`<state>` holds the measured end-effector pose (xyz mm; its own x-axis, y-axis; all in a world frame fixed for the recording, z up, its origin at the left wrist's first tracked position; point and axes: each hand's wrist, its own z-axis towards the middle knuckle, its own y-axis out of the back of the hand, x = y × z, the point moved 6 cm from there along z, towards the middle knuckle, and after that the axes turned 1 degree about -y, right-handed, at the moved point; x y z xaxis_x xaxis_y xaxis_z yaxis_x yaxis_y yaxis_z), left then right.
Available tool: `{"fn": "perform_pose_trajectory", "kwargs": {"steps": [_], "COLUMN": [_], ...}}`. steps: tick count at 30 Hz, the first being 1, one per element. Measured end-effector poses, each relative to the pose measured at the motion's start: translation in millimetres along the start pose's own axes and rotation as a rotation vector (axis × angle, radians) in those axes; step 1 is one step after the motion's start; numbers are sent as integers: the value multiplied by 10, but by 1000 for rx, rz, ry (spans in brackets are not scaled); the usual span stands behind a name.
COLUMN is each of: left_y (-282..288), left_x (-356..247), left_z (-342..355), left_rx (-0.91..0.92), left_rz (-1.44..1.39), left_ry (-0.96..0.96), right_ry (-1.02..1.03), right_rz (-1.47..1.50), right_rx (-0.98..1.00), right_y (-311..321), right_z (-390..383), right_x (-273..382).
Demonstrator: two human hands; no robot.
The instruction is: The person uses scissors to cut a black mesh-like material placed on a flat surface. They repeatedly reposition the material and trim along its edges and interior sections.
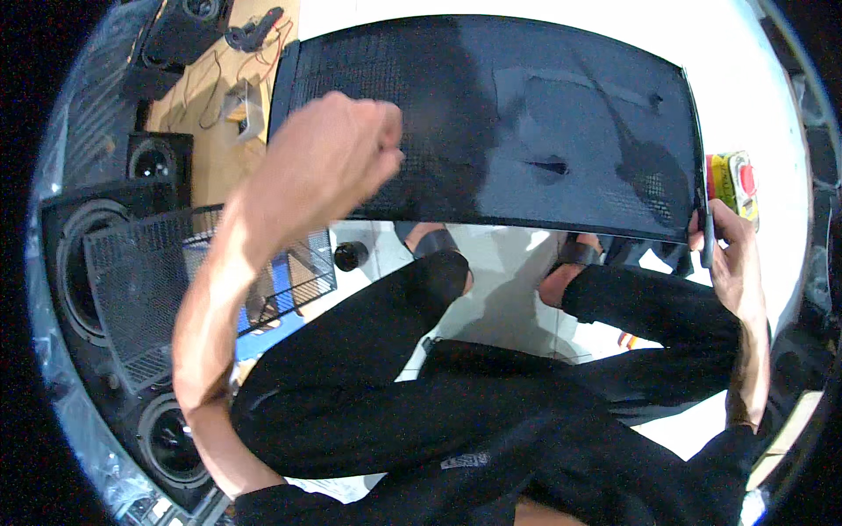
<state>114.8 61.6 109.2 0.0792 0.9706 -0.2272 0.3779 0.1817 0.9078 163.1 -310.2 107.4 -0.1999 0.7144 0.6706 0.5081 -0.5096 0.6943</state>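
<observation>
A black framed mesh panel [465,105] spans the space over my feet, with wrinkled dark material and small tears on its right half. My left hand [338,162] is closed over the panel's left half, fingers curled, their contents hidden. At the panel's lower right corner, my right hand [732,259] grips a dark elongated object [708,241] that looks like a handle. A red and yellow package [735,180] lies just beyond that hand, beside the panel's right edge.
Large speakers [92,272] line the left, with a loose mesh grille [132,307] and a wire basket [298,272]. A wooden board [206,158] carries cables and a dark tool [254,26]. A small black cylinder [351,254] stands below the panel. My crossed legs [368,333] fill the lower middle.
</observation>
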Motion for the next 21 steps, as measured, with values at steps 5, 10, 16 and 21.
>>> {"fn": "perform_pose_trajectory", "kwargs": {"steps": [5,10,16,21], "left_y": [-246,-475,-460,-449], "left_x": [-366,-361,-331,-458], "left_z": [-184,-186,-227,-232], "left_rx": [93,119,73,71], "left_rz": [-508,-478,-91,44], "left_ry": [-308,-342,-315,-350], "right_ry": [-47,-21,-76,-99], "right_rz": [32,-96,-107,-47], "right_rx": [-46,-47,64,-5], "right_y": [-19,122,108,151], "right_z": [8,-16,40,-9], "right_x": [-57,-58,-195,-243]}}
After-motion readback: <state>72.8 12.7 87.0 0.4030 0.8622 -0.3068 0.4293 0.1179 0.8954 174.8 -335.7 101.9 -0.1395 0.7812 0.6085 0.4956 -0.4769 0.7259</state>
